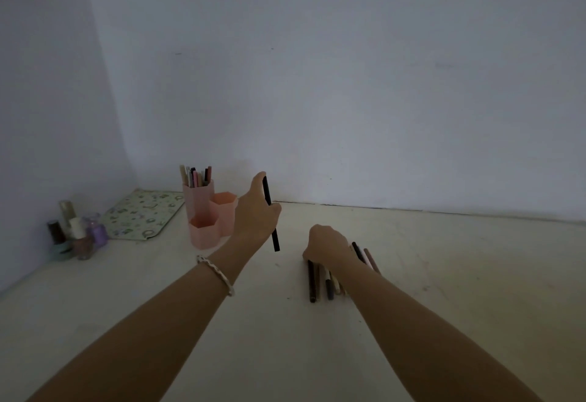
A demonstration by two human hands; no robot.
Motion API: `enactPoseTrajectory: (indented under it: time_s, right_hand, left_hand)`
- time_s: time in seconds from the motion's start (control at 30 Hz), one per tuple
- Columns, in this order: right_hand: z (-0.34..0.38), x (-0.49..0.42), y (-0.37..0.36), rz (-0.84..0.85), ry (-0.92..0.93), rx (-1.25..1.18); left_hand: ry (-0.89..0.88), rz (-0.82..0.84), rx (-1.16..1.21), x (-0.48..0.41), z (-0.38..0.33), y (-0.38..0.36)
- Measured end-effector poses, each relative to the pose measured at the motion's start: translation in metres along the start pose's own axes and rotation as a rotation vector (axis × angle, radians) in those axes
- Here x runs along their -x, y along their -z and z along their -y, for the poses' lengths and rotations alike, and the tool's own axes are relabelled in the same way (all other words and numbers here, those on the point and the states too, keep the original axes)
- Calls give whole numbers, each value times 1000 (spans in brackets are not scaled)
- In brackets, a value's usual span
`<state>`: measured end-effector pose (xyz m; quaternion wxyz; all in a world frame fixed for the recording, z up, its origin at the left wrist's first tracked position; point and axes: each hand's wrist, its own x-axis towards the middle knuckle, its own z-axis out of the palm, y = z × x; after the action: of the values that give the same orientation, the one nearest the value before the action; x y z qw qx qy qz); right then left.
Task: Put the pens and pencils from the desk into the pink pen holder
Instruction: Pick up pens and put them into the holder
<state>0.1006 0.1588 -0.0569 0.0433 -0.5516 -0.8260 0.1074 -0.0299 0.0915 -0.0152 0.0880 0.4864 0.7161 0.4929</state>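
Observation:
The pink pen holder (209, 211) stands at the back left of the desk, made of three hexagonal cups. Several pens (195, 176) stick out of its tallest cup. My left hand (255, 211) is raised just right of the holder and grips a black pen (275, 240) nearly upright. My right hand (328, 244) lies with curled fingers on a pile of pens and pencils (320, 281) on the desk; which one it grips is hidden under the hand.
Several small nail polish bottles (76, 233) cluster at the far left near the wall. A patterned flat pad (142, 213) lies behind the holder in the corner. The desk (444, 275) meets the wall at the back.

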Motion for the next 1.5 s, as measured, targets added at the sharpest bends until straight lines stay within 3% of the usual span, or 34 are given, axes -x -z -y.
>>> enactPoseTrajectory:
  time_s: [0.13, 0.27, 0.43, 0.67, 0.77, 0.87, 1.0, 1.13, 1.23, 1.33, 1.5]
  right_hand:
    - [6, -1, -3, -20, 2, -153]
    - [22, -15, 29, -192, 77, -443]
    - [51, -31, 62, -452, 230, -721]
    - [96, -40, 67, -681, 423, -868]
    - [117, -43, 61, -689, 479, -929]
    - [144, -48, 61, -709, 532, -1012]
    - [178, -60, 59, -722, 601, -970]
    - [198, -70, 42, -608, 632, -839]
    - [200, -72, 25, -557, 671, -613]
    - [193, -71, 17, -633, 660, -340]
    - [155, -54, 43, -742, 569, -496]
  left_hand:
    - [-49, -50, 40, -1, 0, 4]
    - [-200, -320, 8, -27, -4, 42]
    - [-234, -598, -39, -69, 13, 99]
    - [-207, -468, -196, -91, 63, 109]
    - [-220, -547, -476, -90, 81, 104]
    - [-116, -670, -404, -88, 89, 110]
    - [-106, -701, -270, -89, 89, 119]
    - [-204, -676, -162, -86, 85, 125]
    - [-226, -667, -120, -84, 79, 126]
    - [-244, -670, -115, -79, 70, 121]
    - [-271, -641, -114, -64, 43, 90]
